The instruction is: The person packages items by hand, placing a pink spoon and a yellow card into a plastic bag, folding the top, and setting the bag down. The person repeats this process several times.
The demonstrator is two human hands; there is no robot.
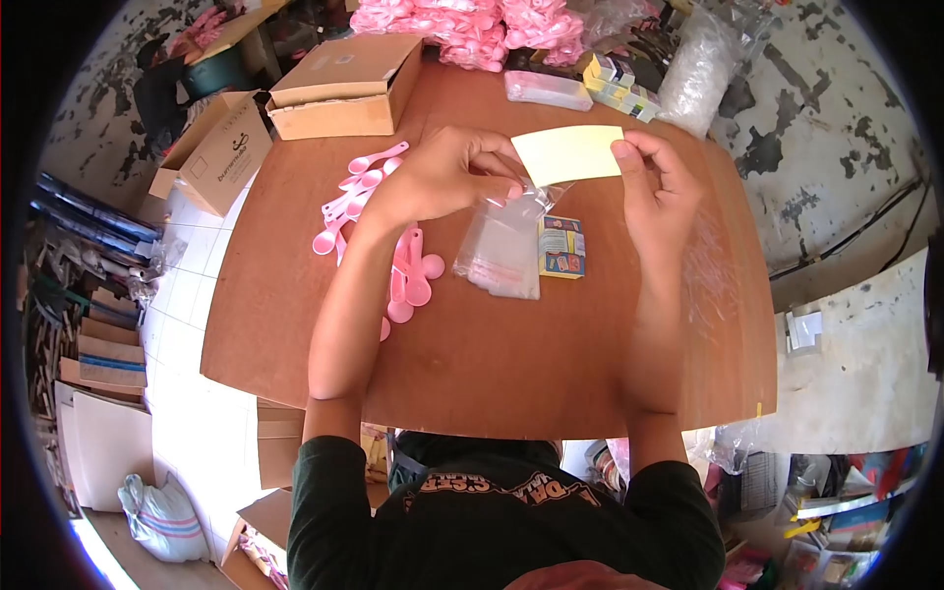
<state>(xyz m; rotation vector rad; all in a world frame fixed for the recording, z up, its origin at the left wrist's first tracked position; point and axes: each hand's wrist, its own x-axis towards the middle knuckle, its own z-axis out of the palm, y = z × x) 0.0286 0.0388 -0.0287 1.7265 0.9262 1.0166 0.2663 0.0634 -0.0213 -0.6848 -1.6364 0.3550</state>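
A pale yellow card (568, 155) is held up above the brown table (472, 374). My right hand (657, 182) pinches its right end between thumb and fingers. At the card's left end is my left hand (457, 172), its fingers bent together; a clear plastic bag (536, 200) hangs by its fingertips. Below lies a stack of clear bags (497, 246), with a small blue and yellow box (561, 248) just right of it. Pink measuring spoons (415, 280) lie near my left forearm, and more pink spoons (344, 211) are farther left.
A closed cardboard box (339, 88) stands at the table's back left. Along the back are pink packets (442, 29), a wrapped clear pack (547, 90), small yellow boxes (619, 88) and a large plastic bag (700, 74). An open carton (221, 157) is left of the table.
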